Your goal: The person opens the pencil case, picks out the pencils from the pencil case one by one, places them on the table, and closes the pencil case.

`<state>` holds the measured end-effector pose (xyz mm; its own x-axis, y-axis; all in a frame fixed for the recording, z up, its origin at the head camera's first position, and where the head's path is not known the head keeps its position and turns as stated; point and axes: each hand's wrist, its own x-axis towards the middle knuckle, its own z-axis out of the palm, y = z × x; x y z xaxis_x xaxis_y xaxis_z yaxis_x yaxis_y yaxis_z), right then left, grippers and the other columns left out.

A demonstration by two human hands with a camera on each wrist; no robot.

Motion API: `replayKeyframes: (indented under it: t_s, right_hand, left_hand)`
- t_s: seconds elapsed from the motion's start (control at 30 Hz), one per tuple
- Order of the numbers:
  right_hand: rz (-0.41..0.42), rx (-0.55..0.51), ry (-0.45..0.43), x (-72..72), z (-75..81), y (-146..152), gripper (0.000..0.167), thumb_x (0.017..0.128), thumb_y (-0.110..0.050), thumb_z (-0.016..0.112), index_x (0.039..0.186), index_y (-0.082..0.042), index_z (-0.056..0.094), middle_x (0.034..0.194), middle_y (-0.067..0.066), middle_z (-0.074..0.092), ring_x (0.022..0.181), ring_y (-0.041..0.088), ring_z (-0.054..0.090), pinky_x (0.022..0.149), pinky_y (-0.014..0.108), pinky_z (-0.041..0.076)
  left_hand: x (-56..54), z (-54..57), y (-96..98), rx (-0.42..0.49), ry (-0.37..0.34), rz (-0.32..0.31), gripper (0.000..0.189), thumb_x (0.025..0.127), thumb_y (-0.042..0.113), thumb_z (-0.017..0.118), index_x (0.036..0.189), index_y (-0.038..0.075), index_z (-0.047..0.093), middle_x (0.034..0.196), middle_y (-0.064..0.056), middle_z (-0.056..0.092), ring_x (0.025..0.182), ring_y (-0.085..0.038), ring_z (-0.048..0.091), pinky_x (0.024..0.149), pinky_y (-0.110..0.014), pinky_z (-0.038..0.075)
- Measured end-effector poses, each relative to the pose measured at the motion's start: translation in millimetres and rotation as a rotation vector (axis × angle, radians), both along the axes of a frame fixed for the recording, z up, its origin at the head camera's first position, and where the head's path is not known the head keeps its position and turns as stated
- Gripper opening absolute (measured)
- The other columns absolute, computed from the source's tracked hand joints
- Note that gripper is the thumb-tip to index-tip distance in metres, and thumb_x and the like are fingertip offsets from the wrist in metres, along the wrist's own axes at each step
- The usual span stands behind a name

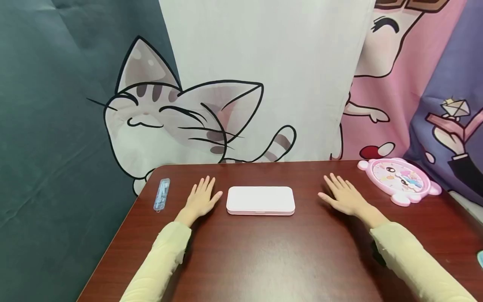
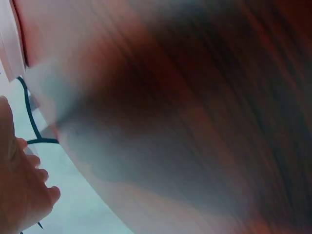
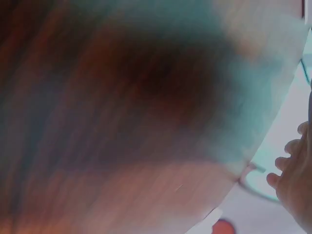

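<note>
A flat white case with a pale pink rim (image 1: 260,201) lies closed near the back middle of the table, between the two hands. My left hand (image 1: 200,202) is palm down just left of it, fingers straight and thumb spread toward the case. On the other side, farther from the case, my right hand (image 1: 344,199) is also palm down with straight fingers. Neither hand touches the case or holds anything. At the edge of each wrist view, part of the left hand (image 2: 24,180) and of the right hand (image 3: 295,183) shows.
A slim, clear bluish object (image 1: 162,195) lies left of the left hand. At the back right is a pink animal-shaped clock (image 1: 401,180). The brown table (image 1: 260,256) meets a cartoon-printed curtain (image 1: 302,63) at the back. A pale blue edge (image 1: 480,258) shows at far right.
</note>
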<state>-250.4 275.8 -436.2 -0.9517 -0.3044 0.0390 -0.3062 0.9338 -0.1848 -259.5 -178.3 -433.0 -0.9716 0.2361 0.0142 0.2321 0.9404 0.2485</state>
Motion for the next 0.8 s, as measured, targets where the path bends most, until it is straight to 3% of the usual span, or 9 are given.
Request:
replayKeyframes:
  t_s: [0.27,0.5,0.67,0.8]
  right_hand:
    - [0.131,-0.046,0.026,-4.4,-2.0,-57.9,0.069,0.093,-0.049,0.04,0.143,-0.002,0.027,0.148,0.024,0.023,0.136,0.042,0.021,0.108,0.056,0.017]
    - [0.261,-0.059,0.015,-3.9,-3.5,-104.6,0.07,0.092,-0.049,0.042,0.142,-0.003,0.029,0.148,0.02,0.025,0.137,0.039,0.023,0.109,0.053,0.019]
    - [0.357,-0.016,0.038,-1.9,-3.5,-132.9,0.075,0.089,-0.055,0.044,0.142,-0.003,0.031,0.148,0.017,0.028,0.136,0.036,0.026,0.109,0.052,0.021]
    - [0.416,0.029,0.078,-0.1,-2.3,-150.3,0.086,0.083,-0.061,0.048,0.141,-0.001,0.031,0.147,0.017,0.03,0.134,0.038,0.03,0.108,0.052,0.023]
  left_hand:
    - [1.0,-0.1,18.2,0.1,0.029,-0.17,0.063,0.096,0.042,0.038,0.145,0.005,0.023,0.151,-0.016,0.02,0.139,-0.035,0.018,0.111,-0.052,0.016]
    - [0.7,0.4,34.5,0.089,-0.066,-0.269,0.067,0.094,0.047,0.038,0.145,0.006,0.024,0.152,-0.012,0.02,0.141,-0.03,0.016,0.112,-0.048,0.017]
    - [0.7,1.0,40.5,0.043,-0.123,-0.31,0.089,0.083,0.057,0.054,0.146,0.005,0.019,0.153,-0.01,0.018,0.142,-0.024,0.016,0.113,-0.044,0.019]
    - [1.5,3.6,42.6,0.021,-0.114,-0.332,0.1,0.074,0.055,0.066,0.144,0.001,0.02,0.152,-0.013,0.019,0.141,-0.025,0.019,0.112,-0.041,0.023]
